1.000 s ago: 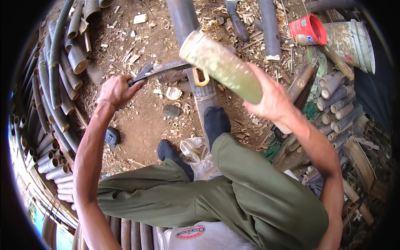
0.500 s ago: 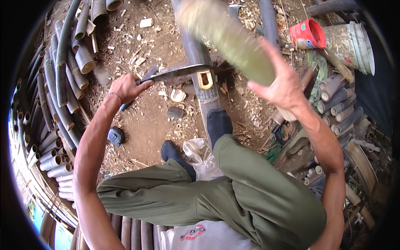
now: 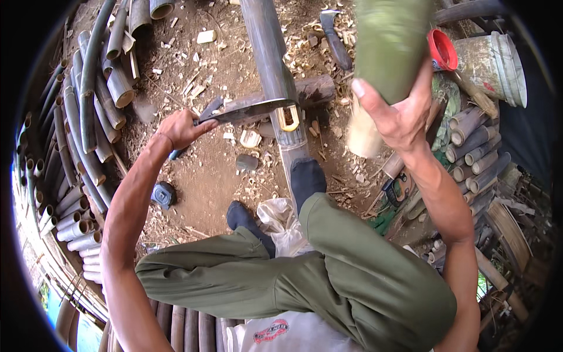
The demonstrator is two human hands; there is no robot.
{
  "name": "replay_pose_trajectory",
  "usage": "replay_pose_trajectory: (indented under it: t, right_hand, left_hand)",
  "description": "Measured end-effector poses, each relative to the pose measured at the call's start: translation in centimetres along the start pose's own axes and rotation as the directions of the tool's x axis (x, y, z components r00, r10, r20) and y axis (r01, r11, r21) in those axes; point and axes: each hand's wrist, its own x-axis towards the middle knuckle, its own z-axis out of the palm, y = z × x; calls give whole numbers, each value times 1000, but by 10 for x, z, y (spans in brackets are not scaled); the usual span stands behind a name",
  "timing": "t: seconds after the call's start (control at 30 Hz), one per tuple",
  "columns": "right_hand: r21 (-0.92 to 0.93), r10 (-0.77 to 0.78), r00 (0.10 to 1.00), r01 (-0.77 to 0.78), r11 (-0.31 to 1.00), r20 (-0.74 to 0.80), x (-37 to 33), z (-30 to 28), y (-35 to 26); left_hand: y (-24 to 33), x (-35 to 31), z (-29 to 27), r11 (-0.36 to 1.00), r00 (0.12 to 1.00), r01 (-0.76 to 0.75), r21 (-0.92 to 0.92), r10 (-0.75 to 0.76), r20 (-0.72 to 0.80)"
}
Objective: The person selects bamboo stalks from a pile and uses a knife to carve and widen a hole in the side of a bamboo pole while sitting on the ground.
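My left hand [image 3: 180, 128] is closed round the handle of a machete [image 3: 249, 111]. Its dark curved blade points right, and its tip lies at the upper edge of a rectangular hole in a grey bamboo pole [image 3: 267, 50]. My right hand [image 3: 399, 111] grips a thick green bamboo club [image 3: 392, 50], smeared by motion and raised right of the pole. A pale blurred end [image 3: 365, 132] shows below that hand. My sock-covered foot [image 3: 307, 179] rests on the near end of the pole.
Under the pole lies a dark log [image 3: 314, 91]. A hatchet-like tool [image 3: 336, 44], a tape measure [image 3: 163, 194] and wood chips lie on the dirt floor. Stacked bamboo [image 3: 120, 85] stands at left, more bamboo [image 3: 472, 138] at right, near a white bucket [image 3: 489, 67] and red tub [image 3: 444, 50].
My right hand has swung the green club rightward and more upright, away from over the pole. The machete has shifted only slightly, its tip staying by the hole.
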Motion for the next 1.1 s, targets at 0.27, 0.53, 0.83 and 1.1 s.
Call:
replay_pose_trajectory:
  t: [0.27,0.53,0.83,1.1]
  right_hand:
    - [-336,447,681,-299,893,580,-54,-2,8]
    - [48,248,941,-266,963,231,-12,-46,13]
    - [-48,76,850,-60,997,521,-55,-23,13]
    - [-271,-126,464,694,667,877,-38,-6,58]
  left_hand:
    - [2,-7,2,1000,999,-14,-16,14,-37]
    - [36,-91,81,946,714,-182,270,316,-625]
    - [30,-66,89,997,901,-60,47,74,-428]
    - [23,-45,74,998,922,-40,44,54,-383]
